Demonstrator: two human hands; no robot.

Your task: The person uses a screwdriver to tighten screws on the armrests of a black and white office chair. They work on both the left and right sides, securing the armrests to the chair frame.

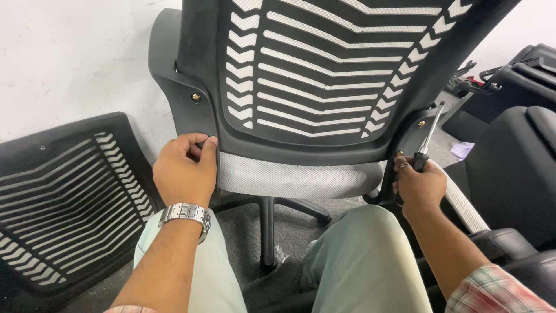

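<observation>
A black office chair backrest (324, 75) with slatted ribs stands upright in front of me, above a grey mesh seat (295, 177). My left hand (185, 171), with a metal wristwatch, pinches the backrest's lower left edge just below a brass bolt (196, 97). My right hand (418, 184) is closed on the black handle of a screwdriver (430, 134), whose metal shaft points up toward a bolt (421, 123) on the right bracket.
A second black slatted backrest (63, 191) leans against the white wall at left. Black chair seats and parts (509, 168) crowd the right. The chair's post and star base (267, 232) stand between my knees on grey carpet.
</observation>
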